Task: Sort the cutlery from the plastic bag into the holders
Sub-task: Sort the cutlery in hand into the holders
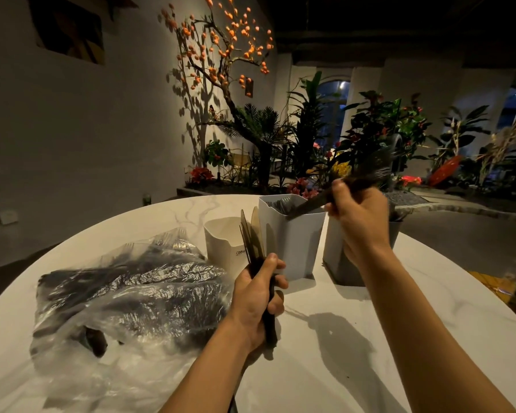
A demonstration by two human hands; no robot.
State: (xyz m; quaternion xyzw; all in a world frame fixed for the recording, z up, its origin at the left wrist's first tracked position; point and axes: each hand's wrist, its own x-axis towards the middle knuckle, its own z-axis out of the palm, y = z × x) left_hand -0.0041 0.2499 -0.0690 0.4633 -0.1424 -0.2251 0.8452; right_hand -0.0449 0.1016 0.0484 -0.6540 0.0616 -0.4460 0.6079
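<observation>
Head view: left hand point(259, 296) has fingers curled tight round a fanned bunch of dark translucent plastic knives point(252, 234), blades up, prob. parked there as a sorted batch while the other hand works. Right hand point(359, 222) grips a bundle of black plastic forks point(370, 171), fingers wrapped round the handles, tines up-right, handle ends dipping twd the tall light-grey square holder point(291, 242), likely about to drop in.

Containers: grey holder already has forks inside. Short white notched cup holder point(221, 242) w/ printed text: contents can't tell. Dark grey holder point(337, 251) behind right wrist: dark cutlery at rim. Crumpled clear plastic bag point(125, 296) on white marble-look round table point(355, 353), much dark cutlery left inside.
</observation>
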